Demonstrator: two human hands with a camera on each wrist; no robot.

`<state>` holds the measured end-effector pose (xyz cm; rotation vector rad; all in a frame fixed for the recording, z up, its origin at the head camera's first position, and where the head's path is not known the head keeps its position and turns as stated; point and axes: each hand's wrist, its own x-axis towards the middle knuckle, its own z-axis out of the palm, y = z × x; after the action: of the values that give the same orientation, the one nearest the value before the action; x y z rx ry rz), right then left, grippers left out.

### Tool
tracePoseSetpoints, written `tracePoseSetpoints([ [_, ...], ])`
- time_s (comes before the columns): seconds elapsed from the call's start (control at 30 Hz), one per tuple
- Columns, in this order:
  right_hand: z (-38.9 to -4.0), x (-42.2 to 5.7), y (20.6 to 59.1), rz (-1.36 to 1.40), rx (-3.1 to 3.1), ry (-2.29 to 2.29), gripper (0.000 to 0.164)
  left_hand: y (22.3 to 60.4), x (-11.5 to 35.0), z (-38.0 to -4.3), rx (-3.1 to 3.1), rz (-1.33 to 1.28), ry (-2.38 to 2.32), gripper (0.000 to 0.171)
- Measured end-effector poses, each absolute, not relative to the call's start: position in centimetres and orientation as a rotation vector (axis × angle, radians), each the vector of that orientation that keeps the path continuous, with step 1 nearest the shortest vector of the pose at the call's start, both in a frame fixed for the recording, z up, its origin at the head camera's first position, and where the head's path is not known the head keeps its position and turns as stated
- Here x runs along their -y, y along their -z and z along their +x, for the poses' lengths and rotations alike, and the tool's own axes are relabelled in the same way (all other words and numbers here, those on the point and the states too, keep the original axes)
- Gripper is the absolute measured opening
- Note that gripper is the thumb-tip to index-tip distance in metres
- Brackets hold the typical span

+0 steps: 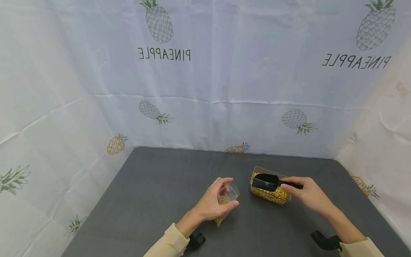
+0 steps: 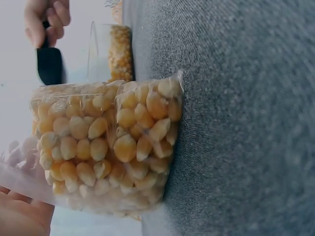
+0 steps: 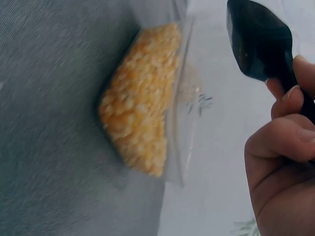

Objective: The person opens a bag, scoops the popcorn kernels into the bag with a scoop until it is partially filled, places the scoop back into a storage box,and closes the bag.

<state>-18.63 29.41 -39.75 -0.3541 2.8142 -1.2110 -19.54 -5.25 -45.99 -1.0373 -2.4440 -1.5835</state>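
My left hand [image 1: 208, 202] holds a clear plastic bag [image 1: 221, 218] around its mouth, with thumb and fingers curled at the open top. In the left wrist view the bag [image 2: 98, 142] bulges with yellow corn kernels, and its base rests on the grey surface. My right hand [image 1: 310, 195] grips the handle of a black scoop [image 1: 265, 182]. The scoop is held above a clear rectangular container [image 1: 256, 170] of corn kernels [image 3: 138, 103]. In the right wrist view the scoop [image 3: 261, 42] looks nearly bare, with a few small specks in it.
The dark grey table [image 1: 160, 185] carries the container right of the bag. A white cloth [image 1: 205, 78] with pineapple prints hangs behind and along both sides. Black straps [image 1: 324, 241] sit at both wrists, by cream sleeves.
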Motion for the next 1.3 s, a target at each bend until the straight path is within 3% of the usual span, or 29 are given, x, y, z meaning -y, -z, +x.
tracePoseSetpoints([
  [0.97, -17.8, -31.1, 45.3, -0.194, -3.109, 1.002, 0.049, 46.0, 5.7, -19.4, 2.433, -1.075, 1.700, 0.077],
  [1.3, -16.9, -30.7, 44.8, -0.255, -3.254, 0.915, 0.032, 46.3, 5.7, -19.7, 2.293, -1.160, 1.775, 0.044],
])
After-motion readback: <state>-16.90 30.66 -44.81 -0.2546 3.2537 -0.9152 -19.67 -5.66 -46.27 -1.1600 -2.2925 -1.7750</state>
